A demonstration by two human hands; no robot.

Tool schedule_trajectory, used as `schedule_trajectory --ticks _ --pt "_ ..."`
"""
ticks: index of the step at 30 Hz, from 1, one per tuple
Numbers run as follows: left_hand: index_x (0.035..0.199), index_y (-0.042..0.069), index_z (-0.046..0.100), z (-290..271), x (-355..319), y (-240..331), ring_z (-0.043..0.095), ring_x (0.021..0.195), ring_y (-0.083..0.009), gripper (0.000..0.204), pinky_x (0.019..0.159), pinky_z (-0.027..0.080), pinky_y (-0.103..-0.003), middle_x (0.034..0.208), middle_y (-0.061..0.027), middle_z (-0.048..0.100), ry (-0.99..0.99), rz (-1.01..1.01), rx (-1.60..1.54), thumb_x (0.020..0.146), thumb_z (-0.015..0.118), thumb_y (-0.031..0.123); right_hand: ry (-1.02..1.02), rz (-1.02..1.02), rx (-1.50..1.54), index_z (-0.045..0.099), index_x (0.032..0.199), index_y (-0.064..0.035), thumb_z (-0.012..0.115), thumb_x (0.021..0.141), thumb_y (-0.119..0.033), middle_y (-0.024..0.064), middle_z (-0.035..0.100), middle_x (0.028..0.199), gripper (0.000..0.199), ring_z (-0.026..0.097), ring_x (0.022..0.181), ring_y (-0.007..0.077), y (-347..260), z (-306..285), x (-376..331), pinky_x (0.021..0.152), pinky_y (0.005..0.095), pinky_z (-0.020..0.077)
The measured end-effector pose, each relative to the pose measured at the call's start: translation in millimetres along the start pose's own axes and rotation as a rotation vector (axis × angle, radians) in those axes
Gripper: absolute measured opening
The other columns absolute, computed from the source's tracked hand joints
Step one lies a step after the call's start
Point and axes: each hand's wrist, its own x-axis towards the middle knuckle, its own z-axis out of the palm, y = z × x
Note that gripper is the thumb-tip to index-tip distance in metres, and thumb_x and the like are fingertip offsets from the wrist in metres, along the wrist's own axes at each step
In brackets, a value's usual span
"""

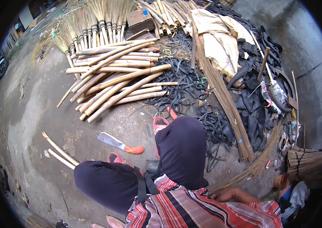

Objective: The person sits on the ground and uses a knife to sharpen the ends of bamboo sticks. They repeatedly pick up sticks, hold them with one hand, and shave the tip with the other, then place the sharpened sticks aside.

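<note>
One of the two hands is in view: the right hand (227,194), beside the striped shirt (176,208), has its fingers curled, and I cannot tell whether they grip the loose straw stalks (261,163) just by it. The left hand is out of view, so its state cannot be told. Those stalks slant from the right hand up toward the right, below a long straw bundle (224,98). On the floor (35,106), a knife (120,144) lies between the knees and a pile of crossed poles (126,79)
</note>
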Motion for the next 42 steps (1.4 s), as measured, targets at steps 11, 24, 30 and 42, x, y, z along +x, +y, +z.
schedule_trajectory --ticks 11,24,30,42 --pt "0.126 -0.006 0.06 -2.3 -22.2 -1.1 0.069 0.099 -0.0174 0.041 0.087 0.054 -0.03 0.109 -0.0117 0.072 0.002 0.008 0.036 0.097 0.059 0.022 0.498 -0.468 -0.236 0.069 0.098 -0.0017 0.054 0.103 -0.035 0.0164 0.069 0.08 0.037 0.064 0.07 0.0269 -145.1 3.9 2.3 0.07 0.0409 0.0489" --pt "0.125 -0.006 0.059 -2.2 -90.0 -22.7 0.07 0.097 -0.0173 0.039 0.086 0.055 -0.029 0.107 -0.0121 0.072 0.035 0.036 0.043 0.095 0.059 0.02 0.264 -0.597 -0.408 0.072 0.095 0.0012 0.055 0.101 -0.031 0.0207 0.067 0.079 0.037 0.059 0.066 0.0241 -201.8 -4.8 41.6 0.07 0.0395 0.048" --pt "0.125 -0.006 0.059 1.6 -121.8 -34.3 0.07 0.097 -0.0173 0.039 0.085 0.055 -0.029 0.106 -0.0123 0.072 0.034 0.058 0.041 0.095 0.059 0.018 0.194 -0.61 -0.17 0.07 0.088 0.004 0.059 0.1 -0.034 0.0147 0.064 0.07 0.041 0.054 0.065 0.0135 -199.4 -2.1 51.7 0.067 0.0374 0.047" --pt "0.124 -0.006 0.059 27.5 -147.5 -41.6 0.071 0.095 -0.0172 0.038 0.084 0.055 -0.029 0.105 -0.0128 0.072 0.037 0.109 0.007 0.093 0.06 0.016 0.016 -0.622 -0.208 0.068 0.08 0.0063 0.06 0.097 -0.038 0.0064 0.063 0.067 0.048 0.054 0.063 0.012 -237.4 1.5 65.3 0.063 0.0347 0.0456"
